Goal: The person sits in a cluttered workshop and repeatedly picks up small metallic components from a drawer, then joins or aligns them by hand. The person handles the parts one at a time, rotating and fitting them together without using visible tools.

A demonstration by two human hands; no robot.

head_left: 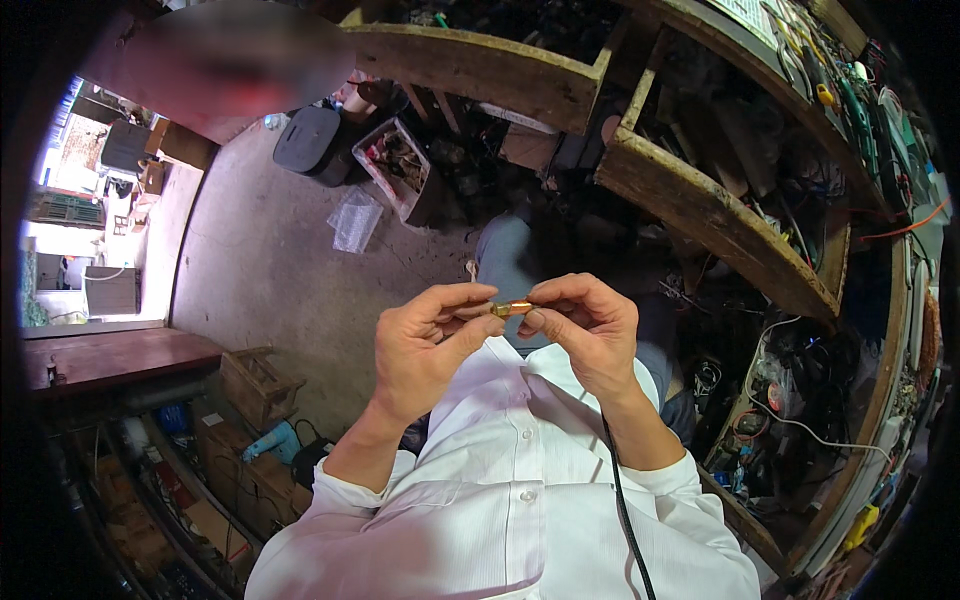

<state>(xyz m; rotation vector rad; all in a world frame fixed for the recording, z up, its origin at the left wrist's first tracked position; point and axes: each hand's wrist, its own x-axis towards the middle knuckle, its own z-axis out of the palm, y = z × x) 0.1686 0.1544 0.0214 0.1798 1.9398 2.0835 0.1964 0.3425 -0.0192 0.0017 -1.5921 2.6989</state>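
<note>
Between my two hands, in front of my chest, is a small slim metal piece (514,309), brass-coloured at its left end and copper-orange toward the right. My left hand (428,335) pinches the brass-coloured end between thumb and fingertips. At the other end, the thumb and forefinger of my right hand (588,325) close on the copper-coloured part. The fingertips cover both ends, so its full length and exact kind cannot be made out.
Two open wooden drawers (715,222) jut out ahead and to the right, below a cluttered workbench (880,120). On the floor stand a bin of scraps (400,170) and a dark lidded container (308,140), with bubble wrap (355,220) nearby. A wooden stool (258,388) stands at left.
</note>
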